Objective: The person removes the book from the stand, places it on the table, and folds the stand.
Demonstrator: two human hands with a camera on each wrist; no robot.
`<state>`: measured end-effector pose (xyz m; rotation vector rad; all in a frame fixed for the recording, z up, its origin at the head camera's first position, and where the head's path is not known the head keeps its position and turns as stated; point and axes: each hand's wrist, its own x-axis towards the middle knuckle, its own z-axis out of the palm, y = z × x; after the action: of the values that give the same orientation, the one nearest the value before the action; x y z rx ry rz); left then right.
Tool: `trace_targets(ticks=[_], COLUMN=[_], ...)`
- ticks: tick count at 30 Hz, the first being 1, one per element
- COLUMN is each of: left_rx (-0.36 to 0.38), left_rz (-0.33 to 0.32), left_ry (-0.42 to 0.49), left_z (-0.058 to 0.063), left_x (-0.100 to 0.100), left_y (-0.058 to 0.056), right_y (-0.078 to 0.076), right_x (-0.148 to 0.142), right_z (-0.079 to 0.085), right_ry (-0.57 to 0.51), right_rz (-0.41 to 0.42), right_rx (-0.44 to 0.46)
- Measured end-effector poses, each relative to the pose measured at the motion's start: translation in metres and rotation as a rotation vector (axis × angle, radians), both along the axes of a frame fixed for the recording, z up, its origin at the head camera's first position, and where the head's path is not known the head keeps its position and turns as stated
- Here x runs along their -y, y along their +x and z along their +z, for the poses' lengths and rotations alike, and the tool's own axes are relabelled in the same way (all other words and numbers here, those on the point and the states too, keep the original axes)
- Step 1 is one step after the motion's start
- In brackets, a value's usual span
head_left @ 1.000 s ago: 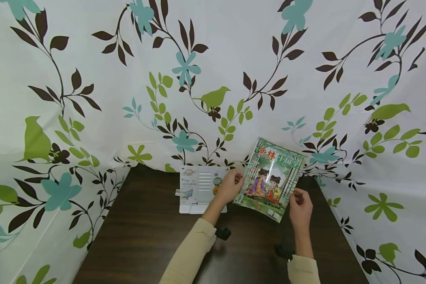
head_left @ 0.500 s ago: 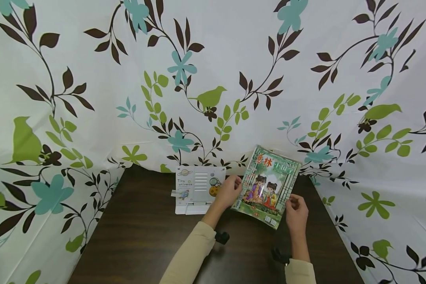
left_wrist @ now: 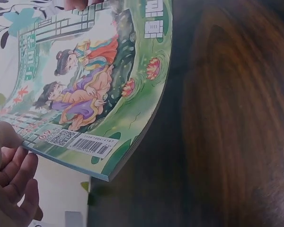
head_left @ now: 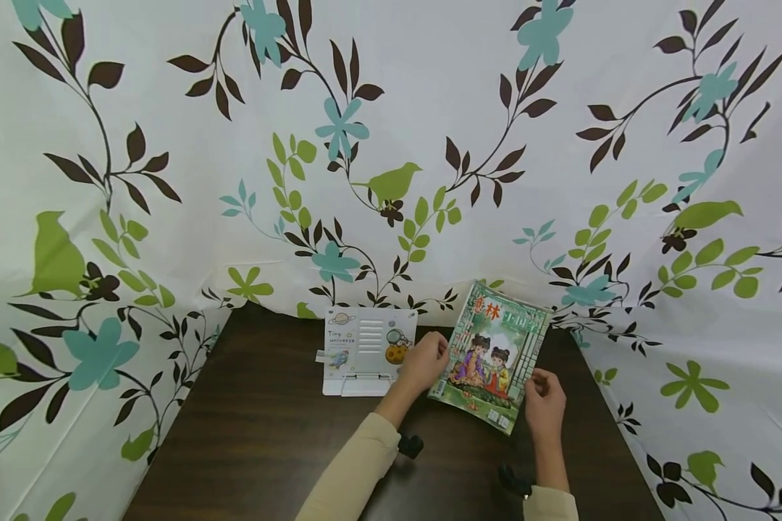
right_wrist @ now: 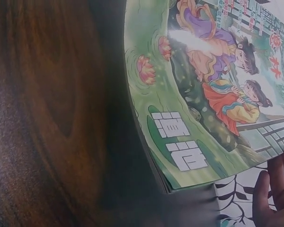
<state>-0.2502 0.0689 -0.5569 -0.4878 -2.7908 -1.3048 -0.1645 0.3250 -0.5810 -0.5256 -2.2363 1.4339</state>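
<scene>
A magazine (head_left: pixel 492 354) with a green illustrated cover of two children is tilted up over the dark table, its top leaning toward the patterned backdrop. My left hand (head_left: pixel 425 362) pinches its left edge; in the left wrist view the thumb lies on the cover above the barcode and the fingers (left_wrist: pixel 21 175) curl behind the spine. On the opposite side my right hand (head_left: pixel 545 405) grips the right edge, with fingers (right_wrist: pixel 274 182) showing under it in the right wrist view. The lower edge of the magazine bows slightly.
Left of the magazine stands a white book stand (head_left: pixel 370 351) printed "Tiny universe", with a wire page holder at its base. Behind the dark wooden table (head_left: pixel 267 449) hangs a white cloth (head_left: pixel 391 239) with leaves, birds and flowers.
The magazine has come down slightly toward the table and nearer to me, both hands moving with it. The head view has shifted a little. The white stand stays put.
</scene>
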Motion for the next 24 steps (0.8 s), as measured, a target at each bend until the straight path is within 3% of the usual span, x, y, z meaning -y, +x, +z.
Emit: trace_targets(ticks=[11,24], left_rx=[-0.010,0.066], left_rz=[0.028,0.018], left_ry=[-0.077,-0.030], left_z=[-0.016,-0.028], left_x=[-0.010,-0.013], left_y=[0.003,0.004], right_y=[0.001,0.004], right_x=[-0.001,-0.006], right_z=[-0.008,-0.017], right_ry=[0.034,0.042], right_rz=[0.005,0.022], right_rx=[0.050,0.115])
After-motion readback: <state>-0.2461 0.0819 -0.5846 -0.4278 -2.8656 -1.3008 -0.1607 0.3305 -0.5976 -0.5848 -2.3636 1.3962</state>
